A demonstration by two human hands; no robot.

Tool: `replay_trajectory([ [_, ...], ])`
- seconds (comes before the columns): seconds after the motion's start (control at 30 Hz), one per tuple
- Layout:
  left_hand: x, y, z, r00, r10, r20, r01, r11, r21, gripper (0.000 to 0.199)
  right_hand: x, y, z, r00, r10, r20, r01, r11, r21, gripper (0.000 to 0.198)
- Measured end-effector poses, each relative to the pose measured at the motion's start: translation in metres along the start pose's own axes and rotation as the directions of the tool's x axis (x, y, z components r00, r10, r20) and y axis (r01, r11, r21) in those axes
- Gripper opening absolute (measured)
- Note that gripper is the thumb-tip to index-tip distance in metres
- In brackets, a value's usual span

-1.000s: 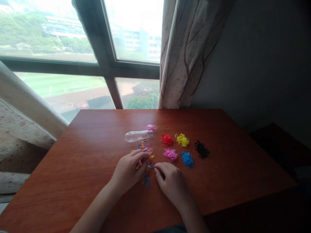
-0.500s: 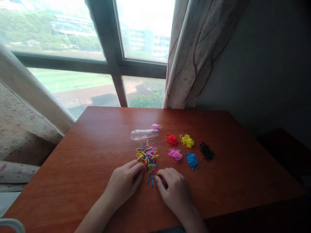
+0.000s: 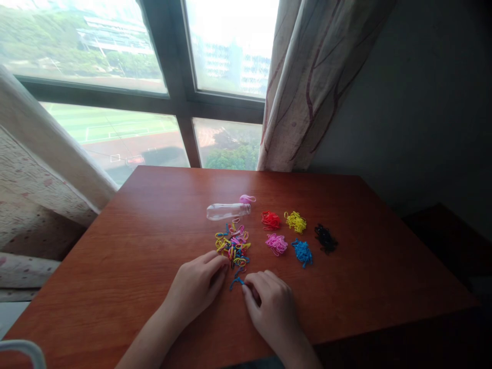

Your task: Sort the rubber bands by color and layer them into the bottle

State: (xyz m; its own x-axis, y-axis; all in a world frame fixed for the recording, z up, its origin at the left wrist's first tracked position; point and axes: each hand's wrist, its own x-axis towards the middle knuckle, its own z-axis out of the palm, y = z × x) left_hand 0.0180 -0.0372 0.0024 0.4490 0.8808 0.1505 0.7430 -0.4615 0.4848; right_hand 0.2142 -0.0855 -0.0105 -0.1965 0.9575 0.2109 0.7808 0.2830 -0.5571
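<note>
A mixed heap of coloured rubber bands (image 3: 234, 246) lies at the middle of the wooden table. My left hand (image 3: 199, 282) rests at its near left edge, thumb and fingers closed together; what they hold, if anything, is hidden. On the near right side of the heap, my right hand (image 3: 272, 300) pinches a blue rubber band (image 3: 235, 281) at its right end, while the rest trails left on the wood. Sorted bands lie to the right in separate piles: red (image 3: 271, 220), yellow (image 3: 295, 221), pink (image 3: 276, 244), blue (image 3: 302, 252) and black (image 3: 326, 238).
Behind the heap a clear plastic bottle (image 3: 226, 211) lies on its side, with a pink looped cap (image 3: 246, 199) beside its mouth. A window (image 3: 180, 107) and curtains (image 3: 307, 87) stand beyond the table (image 3: 130, 246). A white curved tube (image 3: 26, 347) shows at the lower left.
My right hand has closed on the loose blue band and shifted it slightly, so it now stretches toward the fingertips. The left hand has hardly moved.
</note>
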Motion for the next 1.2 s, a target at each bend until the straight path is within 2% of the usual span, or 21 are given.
replay_trajectory([
  [0.27,0.001,0.000,-0.002,1.000,-0.004,0.015,0.004,1.000,-0.006,0.022,-0.002,0.005,0.005,0.998,0.021,-0.065,-0.020,1.000,0.020,0.015],
  [0.47,0.000,-0.001,-0.002,1.000,-0.008,0.028,0.008,1.000,-0.008,0.023,-0.005,0.012,0.001,0.980,0.137,-0.144,-0.105,0.972,0.209,0.015],
  [0.57,-0.001,-0.002,-0.001,0.999,-0.013,0.046,0.013,1.000,-0.005,0.023,-0.007,0.021,-0.006,0.964,0.185,-0.192,-0.134,0.959,0.251,0.020],
  [0.67,-0.001,-0.003,-0.001,0.998,-0.011,0.058,0.011,1.000,0.001,0.023,-0.011,0.040,-0.019,0.935,0.229,-0.270,-0.172,0.960,0.220,0.022],
  [0.8,-0.002,-0.003,0.000,0.998,-0.010,0.058,0.009,1.000,0.007,0.022,-0.014,0.073,-0.041,0.875,0.277,-0.398,-0.248,0.961,0.123,0.024],
  [0.93,-0.001,-0.002,-0.001,0.998,-0.015,0.062,0.015,1.000,0.001,0.022,-0.015,0.099,-0.056,0.841,0.300,-0.450,-0.314,0.948,0.046,0.029],
  [1.2,-0.002,-0.004,0.000,0.998,-0.009,0.056,0.008,1.000,0.012,0.022,-0.007,0.106,-0.058,0.831,0.298,-0.470,-0.336,0.942,0.002,0.037],
])
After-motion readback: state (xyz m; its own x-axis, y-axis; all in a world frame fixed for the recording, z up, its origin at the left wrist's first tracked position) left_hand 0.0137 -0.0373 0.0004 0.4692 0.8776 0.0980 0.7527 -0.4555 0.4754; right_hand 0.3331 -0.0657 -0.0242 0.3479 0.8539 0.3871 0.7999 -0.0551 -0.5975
